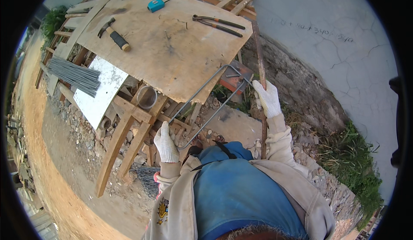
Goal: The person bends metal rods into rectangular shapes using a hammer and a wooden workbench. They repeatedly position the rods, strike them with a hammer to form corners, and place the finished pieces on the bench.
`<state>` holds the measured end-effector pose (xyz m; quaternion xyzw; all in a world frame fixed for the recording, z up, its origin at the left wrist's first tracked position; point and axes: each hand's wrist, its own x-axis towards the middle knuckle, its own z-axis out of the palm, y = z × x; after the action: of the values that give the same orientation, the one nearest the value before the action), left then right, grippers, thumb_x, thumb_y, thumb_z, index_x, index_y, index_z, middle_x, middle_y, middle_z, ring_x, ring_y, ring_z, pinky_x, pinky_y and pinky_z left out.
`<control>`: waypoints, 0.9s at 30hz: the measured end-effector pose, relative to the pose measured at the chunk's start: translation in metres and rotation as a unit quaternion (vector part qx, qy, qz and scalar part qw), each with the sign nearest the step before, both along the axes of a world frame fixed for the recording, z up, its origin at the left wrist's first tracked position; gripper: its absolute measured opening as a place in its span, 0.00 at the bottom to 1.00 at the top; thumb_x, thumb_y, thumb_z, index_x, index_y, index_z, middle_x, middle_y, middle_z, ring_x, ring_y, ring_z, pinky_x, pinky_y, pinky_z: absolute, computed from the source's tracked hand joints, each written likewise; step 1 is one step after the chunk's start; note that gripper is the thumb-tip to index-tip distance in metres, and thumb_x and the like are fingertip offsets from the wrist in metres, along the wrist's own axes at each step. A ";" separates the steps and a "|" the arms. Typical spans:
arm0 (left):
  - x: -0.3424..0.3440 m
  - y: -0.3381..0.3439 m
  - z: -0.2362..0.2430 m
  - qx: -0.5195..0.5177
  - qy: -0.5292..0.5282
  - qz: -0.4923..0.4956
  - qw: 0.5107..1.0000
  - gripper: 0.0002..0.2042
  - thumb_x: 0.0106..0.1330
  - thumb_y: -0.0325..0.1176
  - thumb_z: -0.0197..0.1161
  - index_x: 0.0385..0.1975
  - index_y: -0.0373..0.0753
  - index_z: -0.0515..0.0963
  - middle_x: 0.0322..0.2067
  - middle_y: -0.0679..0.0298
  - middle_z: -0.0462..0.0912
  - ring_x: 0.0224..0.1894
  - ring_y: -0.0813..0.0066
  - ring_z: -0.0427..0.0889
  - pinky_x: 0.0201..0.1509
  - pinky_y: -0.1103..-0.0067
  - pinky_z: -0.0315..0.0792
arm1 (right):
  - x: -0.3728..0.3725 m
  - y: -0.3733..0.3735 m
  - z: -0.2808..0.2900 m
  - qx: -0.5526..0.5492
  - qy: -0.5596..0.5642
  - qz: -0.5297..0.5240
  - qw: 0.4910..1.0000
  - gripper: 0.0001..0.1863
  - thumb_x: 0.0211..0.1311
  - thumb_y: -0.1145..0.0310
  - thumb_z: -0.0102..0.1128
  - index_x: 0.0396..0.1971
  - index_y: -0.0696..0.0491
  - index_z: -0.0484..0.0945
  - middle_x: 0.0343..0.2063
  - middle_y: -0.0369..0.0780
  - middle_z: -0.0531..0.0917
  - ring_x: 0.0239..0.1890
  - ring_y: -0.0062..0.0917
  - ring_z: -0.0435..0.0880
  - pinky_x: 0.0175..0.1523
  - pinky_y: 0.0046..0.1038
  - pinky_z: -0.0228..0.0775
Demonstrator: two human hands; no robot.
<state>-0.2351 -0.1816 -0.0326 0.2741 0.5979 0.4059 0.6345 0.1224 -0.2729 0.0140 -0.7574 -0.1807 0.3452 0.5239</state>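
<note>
The left hand [166, 144] grips the near end of the frame [199, 91]; were that hold to loosen, it could twist askew. The right hand [267, 98], well apart, is wrapped round the bar [260, 59]; too hard a pull might overbend the frame. Over the worktop's [142, 33] near right edge, its long axis runs near left to far right, pointing at the block [228, 85].

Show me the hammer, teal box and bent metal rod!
Hammer [116, 37]: head view, on its dark-wrapped handle.
Teal box [155, 5]: head view, on its body's middle.
Bent metal rod [198, 93]: head view, on its upper-left long side.
</note>
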 end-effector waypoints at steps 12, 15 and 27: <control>0.003 0.000 -0.002 -0.037 -0.026 0.054 0.998 0.16 0.73 0.47 0.72 0.29 0.44 0.78 0.18 0.73 0.74 0.14 0.84 0.66 0.16 0.83 0.58 | 0.081 -0.070 0.037 0.299 -0.014 0.000 0.954 0.24 0.86 0.52 0.52 0.62 0.59 0.75 0.29 0.35 0.76 0.26 0.20 0.75 0.31 0.28 0.71; 0.010 -0.001 -0.006 -0.011 -0.020 0.095 0.995 0.15 0.76 0.43 0.70 0.27 0.49 0.76 0.16 0.78 0.66 0.12 0.87 0.58 0.14 0.84 0.51 | 0.117 -0.088 0.035 0.224 -0.002 0.039 0.974 0.25 0.85 0.48 0.53 0.55 0.58 0.78 0.24 0.32 0.73 0.21 0.17 0.70 0.27 0.24 0.64; 0.004 0.000 -0.018 0.037 0.063 0.105 0.992 0.13 0.70 0.43 0.76 0.32 0.42 0.81 0.23 0.70 0.80 0.16 0.84 0.73 0.17 0.84 0.63 | 0.203 -0.115 0.024 -0.126 -0.191 0.422 0.877 0.25 0.82 0.51 0.56 0.34 0.59 0.78 0.22 0.36 0.69 0.29 0.19 0.65 0.35 0.31 0.63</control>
<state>-0.2314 -0.1819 -0.0502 0.2581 0.6469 0.4743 0.5385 0.3258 -0.3876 0.0384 -0.7202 -0.5345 0.4021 0.1841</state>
